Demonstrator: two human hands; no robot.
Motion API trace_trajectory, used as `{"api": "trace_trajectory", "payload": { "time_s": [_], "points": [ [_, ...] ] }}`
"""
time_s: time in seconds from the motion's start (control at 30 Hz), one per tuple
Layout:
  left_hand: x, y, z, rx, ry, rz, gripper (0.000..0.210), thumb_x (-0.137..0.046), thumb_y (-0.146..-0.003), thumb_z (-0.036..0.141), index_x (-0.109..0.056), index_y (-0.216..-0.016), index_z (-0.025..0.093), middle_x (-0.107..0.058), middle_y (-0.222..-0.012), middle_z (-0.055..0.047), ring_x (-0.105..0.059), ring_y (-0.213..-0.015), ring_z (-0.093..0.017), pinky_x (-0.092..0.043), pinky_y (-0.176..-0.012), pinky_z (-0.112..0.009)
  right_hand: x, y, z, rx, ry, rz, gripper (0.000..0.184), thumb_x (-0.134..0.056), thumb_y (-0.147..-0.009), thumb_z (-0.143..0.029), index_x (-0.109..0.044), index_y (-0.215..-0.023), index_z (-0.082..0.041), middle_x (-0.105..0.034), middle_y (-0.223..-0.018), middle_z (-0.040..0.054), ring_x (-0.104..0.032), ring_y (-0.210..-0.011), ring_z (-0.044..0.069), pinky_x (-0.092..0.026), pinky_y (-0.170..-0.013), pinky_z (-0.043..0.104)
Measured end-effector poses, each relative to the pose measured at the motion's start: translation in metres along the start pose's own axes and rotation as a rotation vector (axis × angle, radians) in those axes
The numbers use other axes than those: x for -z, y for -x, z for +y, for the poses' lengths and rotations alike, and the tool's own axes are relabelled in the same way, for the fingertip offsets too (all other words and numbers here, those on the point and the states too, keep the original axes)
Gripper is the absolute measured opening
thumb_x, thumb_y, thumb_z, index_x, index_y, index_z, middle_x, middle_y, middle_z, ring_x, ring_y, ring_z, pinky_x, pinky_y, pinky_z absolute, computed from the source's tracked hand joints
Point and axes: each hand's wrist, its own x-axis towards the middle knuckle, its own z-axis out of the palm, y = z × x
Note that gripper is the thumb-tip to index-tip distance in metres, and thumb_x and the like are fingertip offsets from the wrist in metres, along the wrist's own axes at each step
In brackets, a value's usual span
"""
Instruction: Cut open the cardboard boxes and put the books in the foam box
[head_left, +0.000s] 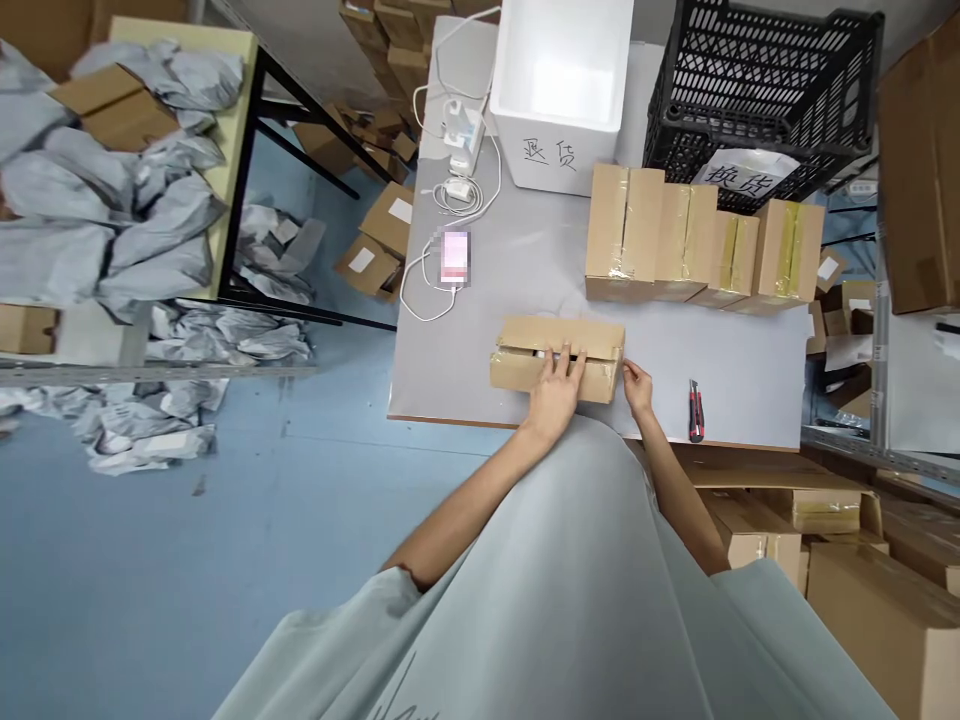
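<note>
A long cardboard box lies near the front edge of the table, its top flaps parted by a narrow gap. Over the gap rests my left hand, fingers stretched and spread, their tips on the far flap. My right hand is at the box's right end with thumb and finger pinched together. What they pinch, if anything, is too small to make out. To the right of that hand a red and black utility knife lies on the table with its blade end pointing away from me.
Several taped cardboard boxes stand in a row at the back right. Behind them are a white foam box and a black plastic crate. A phone with white cables lies at the left. Grey parcels fill a side table.
</note>
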Motion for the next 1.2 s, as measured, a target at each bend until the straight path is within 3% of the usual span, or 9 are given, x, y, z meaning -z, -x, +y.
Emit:
{"api": "trace_trajectory", "payload": {
  "time_s": [0.1, 0.2, 0.37, 0.53, 0.73, 0.87, 0.97, 1.1, 1.2],
  "points": [
    [-0.012, 0.001, -0.007, -0.076, 0.056, -0.013, 0.071, -0.043, -0.104, 0.008, -0.041, -0.174, 0.015, -0.043, -0.179, -0.019, -0.042, -0.166, -0.036, -0.043, -0.132, -0.055, 0.021, 0.014, -0.02, 0.01, -0.04, 0.079, 0.078, -0.059, -0.098, -0.077, -0.074, -0.143, -0.014, -0.073, -0.15, 0.0221, -0.07, -0.139, 0.036, -0.059, -0.116, 0.057],
    [-0.016, 0.004, -0.026, -0.101, 0.101, 0.032, 0.061, -0.05, -0.108, 0.021, -0.05, -0.168, 0.017, -0.047, -0.177, -0.018, -0.045, -0.163, -0.036, -0.042, -0.132, -0.056, 0.032, 0.031, -0.041, 0.093, 0.014, -0.02, 0.081, -0.072, -0.096, -0.073, -0.066, -0.156, -0.019, -0.065, -0.16, 0.0199, -0.071, -0.136, 0.035, -0.066, -0.109, 0.052],
    [-0.008, 0.015, -0.083, -0.038, 0.118, 0.225, 0.054, -0.064, -0.105, 0.041, -0.062, -0.154, 0.017, -0.058, -0.165, -0.021, -0.048, -0.159, -0.04, -0.036, -0.134, -0.06, 0.039, 0.034, -0.063, 0.294, 0.402, -0.084, 0.068, -0.065, -0.104, -0.06, -0.062, -0.16, -0.022, -0.051, -0.171, 0.0196, -0.065, -0.143, 0.035, -0.065, -0.112, 0.052],
    [0.005, 0.025, -0.124, -0.175, 0.106, 0.219, 0.038, -0.068, -0.099, 0.026, -0.071, -0.137, 0.023, -0.068, -0.145, -0.016, -0.058, -0.145, -0.036, -0.036, -0.133, -0.061, 0.049, 0.014, -0.088, 0.506, 0.769, -0.194, 0.05, -0.052, -0.113, -0.043, -0.064, -0.157, -0.023, -0.053, -0.171, 0.0177, -0.062, -0.146, 0.037, -0.056, -0.121, 0.057],
    [0.018, 0.029, -0.128, -0.266, 0.065, 0.232, 0.039, -0.069, -0.096, 0.014, -0.071, -0.134, 0.023, -0.068, -0.125, -0.015, -0.061, -0.123, -0.035, -0.053, -0.108, -0.053, 0.054, -0.008, -0.119, 0.628, 1.032, -0.389, 0.06, -0.068, -0.105, -0.044, -0.061, -0.159, -0.019, -0.059, -0.165, 0.02, -0.061, -0.146, 0.039, -0.053, -0.122, 0.056],
    [0.022, 0.048, -0.127, -0.354, 0.023, 0.265, 0.018, -0.064, -0.102, 0.014, -0.074, -0.114, 0.023, -0.068, -0.107, -0.011, -0.061, -0.105, -0.031, -0.052, -0.094, -0.047, 0.052, -0.017, -0.135, 0.708, 1.119, -0.52, 0.053, -0.058, -0.109, -0.037, -0.062, -0.157, -0.015, -0.068, -0.154, 0.0201, -0.066, -0.138, 0.037, -0.052, -0.121, 0.052],
    [0.019, 0.065, -0.127, -0.436, -0.016, 0.259, 0.018, -0.059, -0.105, 0.011, -0.072, -0.105, 0.023, -0.068, -0.098, -0.009, -0.059, -0.097, -0.028, -0.049, -0.091, -0.043, 0.051, -0.023, -0.144, 0.704, 1.15, -0.511, 0.055, -0.053, -0.111, -0.039, -0.06, -0.159, -0.013, -0.068, -0.153, 0.0217, -0.067, -0.135, 0.038, -0.052, -0.118, 0.052],
    [0.006, 0.079, -0.127, -0.438, -0.017, 0.164, 0.019, -0.055, -0.107, 0.013, -0.07, -0.1, 0.023, -0.068, -0.094, -0.009, -0.061, -0.094, -0.027, -0.047, -0.088, -0.042, 0.05, -0.023, -0.149, 0.651, 1.163, -0.522, 0.078, -0.073, -0.1, -0.054, -0.053, -0.165, -0.015, -0.062, -0.159, 0.0223, -0.064, -0.137, 0.042, -0.051, -0.118, 0.054],
    [-0.009, 0.082, -0.128, -0.386, 0.007, 0.043, 0.023, -0.051, -0.108, 0.014, -0.068, -0.098, 0.024, -0.07, -0.095, -0.01, -0.063, -0.095, -0.028, -0.046, -0.088, -0.042, 0.052, -0.02, -0.149, 0.609, 1.153, -0.572, 0.066, -0.07, -0.101, -0.044, -0.058, -0.16, -0.017, -0.065, -0.154, 0.0204, -0.067, -0.13, 0.04, -0.051, -0.117, 0.05]
  ]
}}
